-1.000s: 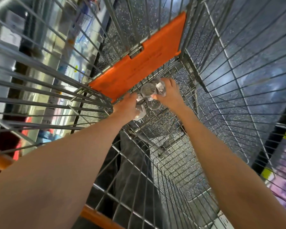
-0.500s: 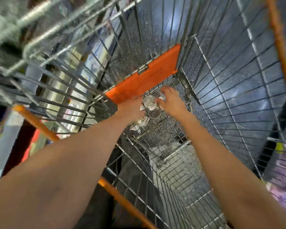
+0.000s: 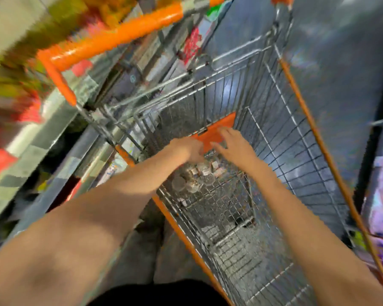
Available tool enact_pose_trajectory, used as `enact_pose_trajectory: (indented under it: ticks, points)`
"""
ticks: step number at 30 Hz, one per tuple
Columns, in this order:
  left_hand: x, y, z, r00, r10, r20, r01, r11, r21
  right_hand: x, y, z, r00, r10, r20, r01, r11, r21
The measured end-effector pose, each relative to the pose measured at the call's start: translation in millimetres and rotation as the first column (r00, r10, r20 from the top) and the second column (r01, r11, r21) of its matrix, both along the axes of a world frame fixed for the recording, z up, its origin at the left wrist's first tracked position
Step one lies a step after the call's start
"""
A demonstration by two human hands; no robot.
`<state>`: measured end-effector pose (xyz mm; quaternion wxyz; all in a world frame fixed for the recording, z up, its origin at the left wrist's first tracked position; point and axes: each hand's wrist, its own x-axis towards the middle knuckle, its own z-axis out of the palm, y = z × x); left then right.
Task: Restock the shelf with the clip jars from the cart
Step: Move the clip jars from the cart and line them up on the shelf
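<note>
Blurred shop shelving (image 3: 20,89) runs past a silver wire shopping cart with orange trim (image 3: 296,151). At the cart's handle end, small clear glass clip jars (image 3: 192,177) sit clustered on its mesh floor, below an orange plastic flap (image 3: 217,133). Since a second ago the view has pulled back. The right hand (image 3: 234,146), which had been holding jars, now hovers spread-fingered above them; the left hand (image 3: 188,149) reaches down, grip unclear. No jar looks lifted yet.

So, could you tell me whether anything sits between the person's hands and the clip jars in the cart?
Nothing visible does. The clip jars lie in the open-topped cart, and both the left hand and right hand are already inside its walls just above them.
</note>
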<state>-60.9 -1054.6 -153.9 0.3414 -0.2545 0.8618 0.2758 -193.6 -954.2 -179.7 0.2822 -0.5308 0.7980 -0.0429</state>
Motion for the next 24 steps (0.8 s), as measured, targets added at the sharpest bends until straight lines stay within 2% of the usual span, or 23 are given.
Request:
enact_pose_trajectory:
  ticks: [3,12,17,20,24]
  points:
    - [9,-10,37,1.000,0.014,-0.017,-0.015,0.998,-0.061,10,-11,35,0.995,0.081,-0.062,-0.084,0.995,-0.059]
    - [58,-55,158,0.998,0.032,-0.045,-0.040,0.983,-0.179,37,-54,130,0.932,0.274,-0.237,-0.304,0.947,-0.105]
    - [92,-77,211,0.987,0.096,-0.130,-0.123,0.967,-0.222,60,-84,190,0.905,0.326,-0.272,-0.388,0.894,-0.223]
    - [120,-86,247,0.970,0.166,-0.176,-0.200,0.960,-0.197,84,-101,226,0.886,0.369,-0.279,-0.437,0.866,-0.241]
    - [169,-96,286,0.956,0.221,-0.195,-0.266,0.931,-0.250,124,-122,266,0.853,0.441,-0.279,-0.510,0.816,-0.271]
